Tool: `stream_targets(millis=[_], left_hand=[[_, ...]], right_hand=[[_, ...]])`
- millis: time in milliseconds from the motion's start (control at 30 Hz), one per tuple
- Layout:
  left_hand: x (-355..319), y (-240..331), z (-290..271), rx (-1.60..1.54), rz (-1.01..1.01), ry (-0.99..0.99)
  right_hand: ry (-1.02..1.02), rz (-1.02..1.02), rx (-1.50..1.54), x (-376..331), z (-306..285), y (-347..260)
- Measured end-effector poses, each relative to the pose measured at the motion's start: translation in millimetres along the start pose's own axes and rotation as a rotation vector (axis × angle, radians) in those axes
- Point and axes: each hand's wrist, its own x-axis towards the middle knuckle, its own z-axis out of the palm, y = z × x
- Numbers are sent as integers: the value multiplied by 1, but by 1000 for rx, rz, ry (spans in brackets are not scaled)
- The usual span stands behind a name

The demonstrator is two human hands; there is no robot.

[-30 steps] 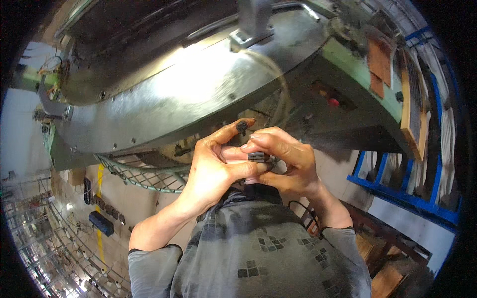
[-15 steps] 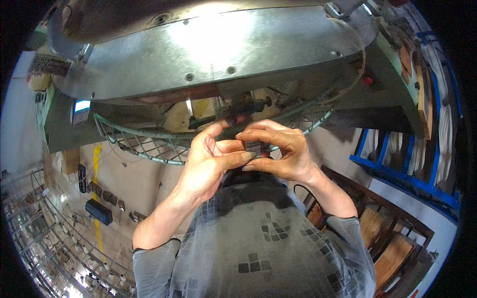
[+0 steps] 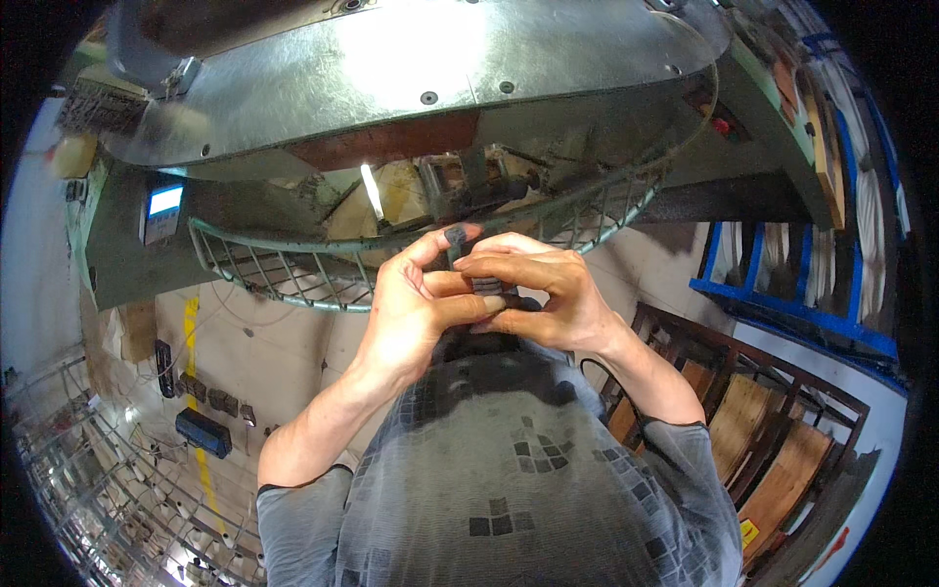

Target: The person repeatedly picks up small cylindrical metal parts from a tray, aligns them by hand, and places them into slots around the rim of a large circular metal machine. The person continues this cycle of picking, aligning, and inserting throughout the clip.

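My left hand (image 3: 416,313) and my right hand (image 3: 562,293) meet in front of my chest, both with fingers closed in a pinch. Between their fingertips is a small dark piece with a ribbed or layered side (image 3: 486,286); fingers cover most of it, so its kind cannot be made out. The left index finger points up and away from the pinch, with a dark wrap (image 3: 455,236) near its tip. Right thumb and fingers curve round the piece from the other side.
Ahead is a machine with a shiny metal plate (image 3: 293,103) and a curved green rail guard (image 3: 293,269) below it. A small lit screen (image 3: 164,202) hangs left. Blue racking (image 3: 792,313) and a frame with wooden boards (image 3: 738,421) stand right; wire racks (image 3: 108,489) are lower left.
My view has shifted a little, so the machine plate and rail sit higher in the picture. Both hands keep nearly the same pinch on the small ribbed piece.
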Motion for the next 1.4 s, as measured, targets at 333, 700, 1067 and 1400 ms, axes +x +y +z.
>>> stream_targets(millis=[333,700,1067,1400], left_hand=[[-14,-15,33,-105,10,-136],[-33,-34,67,34,129,24],[-39,-50,78,33,234,114],[-41,-56,82,-2,241,149]], right_hand=[[60,-194,52,-30,-21,2],[-36,-251,87,-49,-39,-4],[-51,-304,78,-54,-39,-2],[-113,-222,0,-58,-52,-9]])
